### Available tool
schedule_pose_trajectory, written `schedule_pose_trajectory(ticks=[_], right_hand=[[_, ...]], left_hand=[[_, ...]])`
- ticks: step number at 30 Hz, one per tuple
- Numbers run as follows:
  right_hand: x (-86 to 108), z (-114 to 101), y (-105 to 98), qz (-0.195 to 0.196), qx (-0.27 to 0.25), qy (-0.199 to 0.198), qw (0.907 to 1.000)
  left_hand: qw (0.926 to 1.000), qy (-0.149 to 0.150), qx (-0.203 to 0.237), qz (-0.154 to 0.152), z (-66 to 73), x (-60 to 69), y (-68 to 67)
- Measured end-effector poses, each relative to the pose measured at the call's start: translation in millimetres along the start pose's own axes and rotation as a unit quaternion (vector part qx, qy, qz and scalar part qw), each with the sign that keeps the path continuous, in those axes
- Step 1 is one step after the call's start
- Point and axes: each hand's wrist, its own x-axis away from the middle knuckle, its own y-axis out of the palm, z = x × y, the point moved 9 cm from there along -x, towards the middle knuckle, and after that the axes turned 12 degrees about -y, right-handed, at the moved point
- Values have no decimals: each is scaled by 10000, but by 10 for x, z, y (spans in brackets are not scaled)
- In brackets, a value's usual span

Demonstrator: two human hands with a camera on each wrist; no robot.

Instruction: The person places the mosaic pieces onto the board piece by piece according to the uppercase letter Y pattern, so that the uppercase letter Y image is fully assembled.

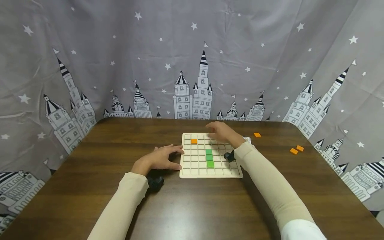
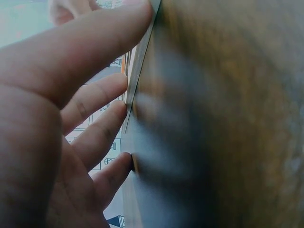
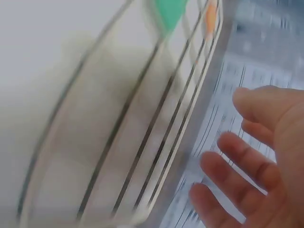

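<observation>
A pale grid board point(image 1: 195, 171) lies on the table, with one orange tile point(image 1: 194, 141) in its upper left part and several green tiles point(image 1: 209, 158) in a column near its middle. My left hand point(image 1: 159, 158) touches the board's left edge with thumb and fingers spread; the left wrist view shows the thumb and fingertips along that edge point(image 2: 137, 66). Over the upper part of the board hovers my right hand point(image 1: 223, 132), fingers loosely bent. In the right wrist view nothing is seen between the fingers of that hand point(image 3: 247, 166).
Three loose orange tiles lie on the table's right side: one farther back point(image 1: 257, 135), two close together point(image 1: 294, 151) nearer. A white printed sheet point(image 1: 247, 139) shows partly behind the right forearm. Behind the table point(image 1: 120, 133) hangs a grey curtain point(image 1: 180, 30) with castles and stars.
</observation>
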Motion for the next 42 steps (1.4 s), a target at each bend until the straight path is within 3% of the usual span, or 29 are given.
schedule_pose_trajectory(ticks=[4, 9, 15, 21, 29, 42], right_hand=[[299, 421, -198, 195, 383, 717, 9965], [722, 892, -345, 390, 813, 1531, 9841], [1149, 1260, -406, 284, 1042, 2124, 9712], [1333, 1400, -387, 100, 1126, 1981, 9737], [1377, 1402, -458, 179, 1179, 1766, 9770], [1491, 1442, -514, 265, 1048, 1735, 9789]], left_hand=[[10000, -21, 17, 16, -13, 19, -23], [10000, 39, 2, -3, -7, 20, -3], [10000, 20, 70, -14, -2, 24, 13], [10000, 7, 41, 3, -7, 17, 16], [10000, 5, 92, -1, 0, 26, 7], [10000, 16, 47, 20, -10, 9, 12]])
